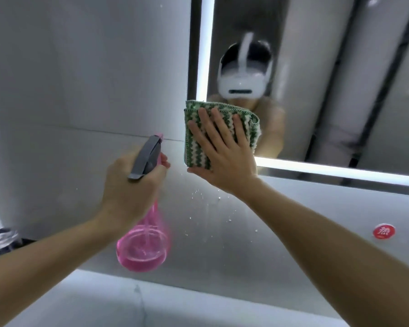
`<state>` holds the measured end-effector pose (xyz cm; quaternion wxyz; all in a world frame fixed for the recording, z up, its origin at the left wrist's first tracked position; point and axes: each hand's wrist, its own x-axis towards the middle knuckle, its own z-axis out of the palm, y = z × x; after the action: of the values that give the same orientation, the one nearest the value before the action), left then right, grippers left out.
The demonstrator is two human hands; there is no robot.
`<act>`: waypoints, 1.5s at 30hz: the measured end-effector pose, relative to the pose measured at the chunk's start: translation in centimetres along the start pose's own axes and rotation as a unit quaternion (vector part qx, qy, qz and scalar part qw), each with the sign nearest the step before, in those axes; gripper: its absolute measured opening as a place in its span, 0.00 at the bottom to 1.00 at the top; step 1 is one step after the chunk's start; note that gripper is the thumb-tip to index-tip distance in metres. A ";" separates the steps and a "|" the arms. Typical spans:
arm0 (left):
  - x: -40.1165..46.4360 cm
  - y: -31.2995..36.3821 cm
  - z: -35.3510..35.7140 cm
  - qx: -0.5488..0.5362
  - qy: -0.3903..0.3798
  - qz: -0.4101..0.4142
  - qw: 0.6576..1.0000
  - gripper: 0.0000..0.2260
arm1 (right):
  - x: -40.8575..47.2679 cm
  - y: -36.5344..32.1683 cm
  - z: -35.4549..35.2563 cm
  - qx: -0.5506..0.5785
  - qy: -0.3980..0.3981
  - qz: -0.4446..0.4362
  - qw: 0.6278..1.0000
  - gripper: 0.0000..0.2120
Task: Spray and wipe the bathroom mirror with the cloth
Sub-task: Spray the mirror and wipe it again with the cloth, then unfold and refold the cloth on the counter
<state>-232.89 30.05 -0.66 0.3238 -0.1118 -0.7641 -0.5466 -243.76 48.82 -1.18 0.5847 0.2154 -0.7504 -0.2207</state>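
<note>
Both forearms reach up. One mirror [316, 79], cut off top and right, carries one folded green-and-white cloth [222, 125] at its lower left corner, flattened by the right hand [224, 156], fingers spread. Left hand [130, 185] grips one pink spray bottle [143, 246], its neck hidden.

head view | worn on the person's head | faces forward and tilted up at the wall and mirror [316, 79] corner | close range, both forearms reaching in from below
</note>
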 end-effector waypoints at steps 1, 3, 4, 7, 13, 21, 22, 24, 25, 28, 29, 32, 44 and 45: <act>-0.3 -0.2 -0.2 0.009 0.010 0.003 1.000 0.07 | -0.1 0.2 0.0 -0.014 -0.016 -0.015 1.000 0.45; -1.0 -0.6 -0.5 0.020 0.017 -0.005 1.000 0.09 | -0.2 0.6 0.0 -0.039 -0.047 -0.032 0.998 0.48; -1.4 -0.8 -0.5 0.020 0.019 -0.014 1.000 0.09 | -0.2 0.5 -0.1 -0.046 -0.045 -0.026 0.998 0.45; -2.8 -1.3 -0.6 0.014 0.024 -0.050 0.998 0.08 | -1.0 -0.4 -0.3 -0.041 -0.031 -0.016 0.999 0.32; -6.8 -1.9 -1.7 0.020 0.006 -0.082 0.996 0.05 | -9.1 -4.7 -2.3 0.105 -0.185 -0.054 0.976 0.28; -15.0 -3.5 -3.7 0.052 -0.018 -0.128 0.990 0.07 | -21.0 -10.7 -13.4 0.250 -0.479 0.087 0.837 0.35; -16.3 -3.8 -3.8 0.061 -0.032 -0.130 0.989 0.09 | -22.5 -11.6 -14.8 0.249 -0.471 0.101 0.840 0.36; -19.2 -4.4 -3.9 0.070 -0.069 -0.125 0.987 0.12 | -25.7 -13.5 -17.8 0.259 -0.469 0.131 0.834 0.39; -20.6 -4.8 -3.9 0.071 -0.086 -0.124 0.986 0.12 | -26.8 -14.2 -19.3 0.262 -0.481 0.141 0.824 0.39; -24.5 -6.1 -3.7 0.066 -0.124 -0.128 0.982 0.13 | -29.3 -16.0 -23.1 0.267 -0.498 0.164 0.809 0.38; -25.6 -6.6 -3.5 0.062 -0.135 -0.131 0.980 0.13 | -30.0 -16.5 -24.2 0.265 -0.516 0.168 0.797 0.37; -28.4 -7.7 -3.2 0.048 -0.156 -0.142 0.976 0.13 | -31.9 -18.5 -27.1 0.283 -0.549 0.184 0.765 0.36; -36.6 -8.6 -6.1 0.027 -0.158 -0.190 0.969 0.12 | -35.7 -22.7 -36.7 0.414 -0.653 0.193 0.604 0.36; -36.8 -8.5 -6.4 0.026 -0.163 -0.196 0.967 0.14 | -35.9 -22.4 -37.0 0.422 -0.656 0.178 0.600 0.35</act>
<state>-206.81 27.79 -28.59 0.0841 -0.0387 -0.8272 -0.5542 -198.25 48.58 -34.25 -0.1929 0.0973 -0.9652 0.1473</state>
